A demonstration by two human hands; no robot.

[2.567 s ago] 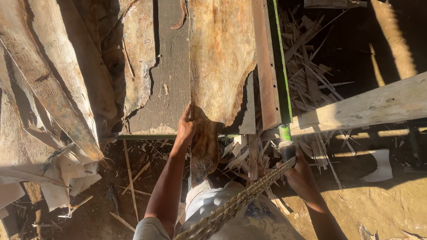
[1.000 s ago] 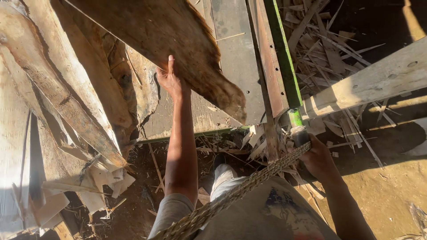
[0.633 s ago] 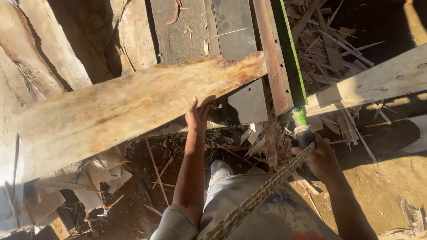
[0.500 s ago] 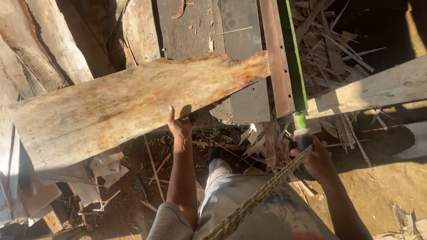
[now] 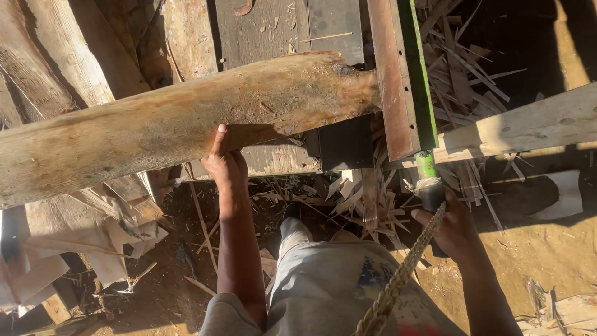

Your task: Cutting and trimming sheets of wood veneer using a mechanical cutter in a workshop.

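Fingers of the left hand (image 5: 225, 163) are pressed flat against the near edge of the slab (image 5: 186, 121), thumb tucked under it, so the hand is propping the wood rather than wrapped round it. The slab lies crosswise, rough and bark-edged, running from the far left up to the rail (image 5: 398, 74) on the right, its right end touching that rusty rail with the green strip.

The right hand (image 5: 451, 227) is closed round a dark handle (image 5: 430, 196) at the bottom of the green bar, fingers curled tight on it. A braided rope (image 5: 398, 280) runs from that hand down past the person's lap. Below are splinters (image 5: 348, 193) and scrap on the dirt, and a pale plank (image 5: 528, 124) sits off to the right.
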